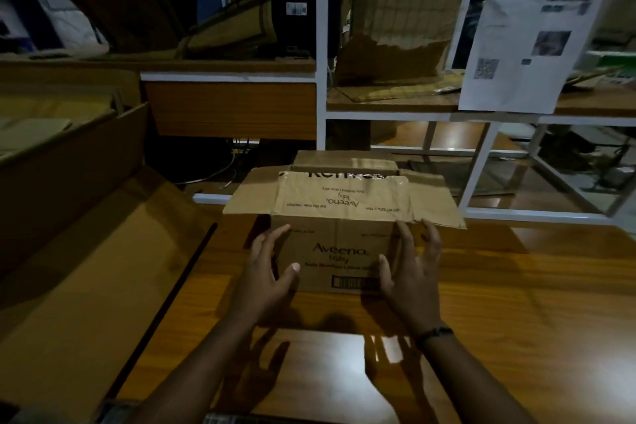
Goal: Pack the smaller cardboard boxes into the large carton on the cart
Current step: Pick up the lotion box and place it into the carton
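The small brown cardboard box with open flaps (pixel 340 251) sits mid-frame on the shiny wooden table (pixel 516 286). The left hand (pixel 265 272) and right hand (pixel 409 272) flank it, fingers spread wide. I think it is best to press both sides evenly, lift it level, and then carry it to the big open brown carton (pixel 69 182) at the left.

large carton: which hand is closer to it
Left. The left hand is at the left side of the box, toward the carton; the right hand is at the box's right side, farther off.
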